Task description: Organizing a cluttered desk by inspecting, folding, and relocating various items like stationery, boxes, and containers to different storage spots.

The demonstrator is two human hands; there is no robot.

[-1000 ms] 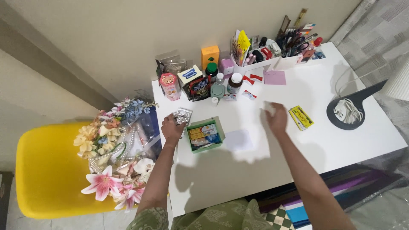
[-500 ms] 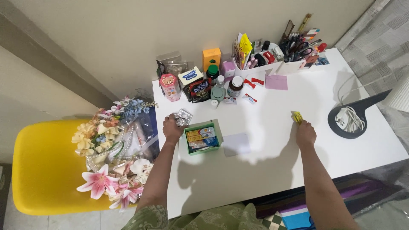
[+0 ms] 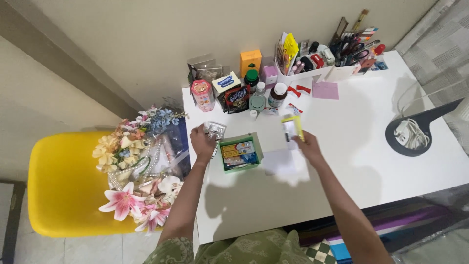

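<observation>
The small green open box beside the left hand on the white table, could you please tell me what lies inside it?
The small green open box holds flat packets in yellow, orange and blue, packed side by side and filling it. Whatever lies beneath them, and the box's floor, is covered.

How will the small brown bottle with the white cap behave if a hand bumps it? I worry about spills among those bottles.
The brown bottle stands upright, taller than wide, so a knock would probably tip it, then let it roll. It is packed beside the pale green bottle, so it may topple that too. Its cap looks shut, so a spill seems unlikely.
</observation>
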